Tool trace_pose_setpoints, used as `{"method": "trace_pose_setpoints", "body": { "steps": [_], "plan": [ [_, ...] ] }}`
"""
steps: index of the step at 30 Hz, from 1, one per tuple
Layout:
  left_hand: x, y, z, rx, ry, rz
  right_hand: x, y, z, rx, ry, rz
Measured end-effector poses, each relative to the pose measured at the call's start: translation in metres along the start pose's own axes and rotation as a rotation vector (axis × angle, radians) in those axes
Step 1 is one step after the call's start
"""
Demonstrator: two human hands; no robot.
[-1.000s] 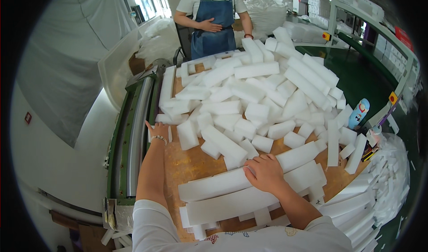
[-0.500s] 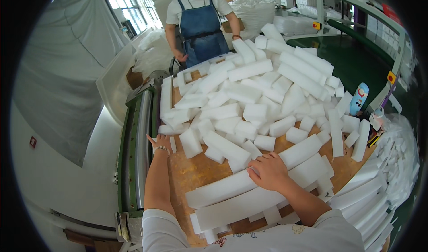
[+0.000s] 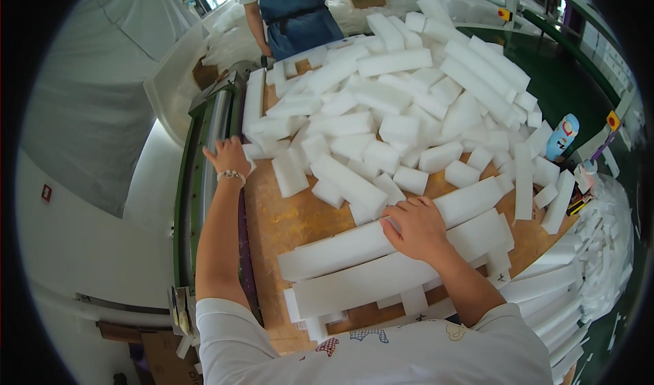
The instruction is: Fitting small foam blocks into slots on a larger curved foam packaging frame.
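My right hand (image 3: 417,228) lies over a long white foam strip (image 3: 334,252), its thumb on the near side and its fingers bent over the top. A second long foam strip (image 3: 361,286) lies parallel and nearer to me, on top of shorter white pieces. My left hand (image 3: 230,156), a bracelet at the wrist, reaches to the table's left edge beside the metal roller (image 3: 216,119). Its fingers are spread and I see nothing held in them. Beyond both hands, white foam blocks (image 3: 402,130) lie heaped on the wooden table (image 3: 272,218).
A person in a blue apron (image 3: 293,17) stands across the table. A green machine frame (image 3: 187,174) runs along the left. At the right are a blue bottle (image 3: 563,136), a clear bag of foam scraps (image 3: 606,242) and a green conveyor (image 3: 565,78).
The whole view has shifted, so the table appears higher. My left hand has moved farther away and left, toward the roller. My right hand stays on the same strip.
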State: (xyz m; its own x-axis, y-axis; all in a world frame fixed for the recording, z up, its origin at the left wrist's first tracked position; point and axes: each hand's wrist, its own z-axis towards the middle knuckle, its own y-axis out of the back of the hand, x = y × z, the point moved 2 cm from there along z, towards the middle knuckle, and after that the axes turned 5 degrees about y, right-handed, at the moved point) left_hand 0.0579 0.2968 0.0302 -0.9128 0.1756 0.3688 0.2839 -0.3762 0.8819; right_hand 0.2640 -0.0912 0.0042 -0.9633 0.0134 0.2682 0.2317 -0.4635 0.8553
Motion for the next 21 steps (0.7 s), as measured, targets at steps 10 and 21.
{"method": "trace_pose_setpoints", "body": {
  "steps": [10,21],
  "plan": [
    [-0.012,-0.030,-0.013,0.262,-0.147,-0.074,0.001,0.005,-0.003,-0.060,-0.009,-0.031],
    [0.001,-0.058,-0.016,0.336,-0.148,-0.143,0.000,0.003,-0.004,-0.014,-0.021,-0.023]
  ]
}}
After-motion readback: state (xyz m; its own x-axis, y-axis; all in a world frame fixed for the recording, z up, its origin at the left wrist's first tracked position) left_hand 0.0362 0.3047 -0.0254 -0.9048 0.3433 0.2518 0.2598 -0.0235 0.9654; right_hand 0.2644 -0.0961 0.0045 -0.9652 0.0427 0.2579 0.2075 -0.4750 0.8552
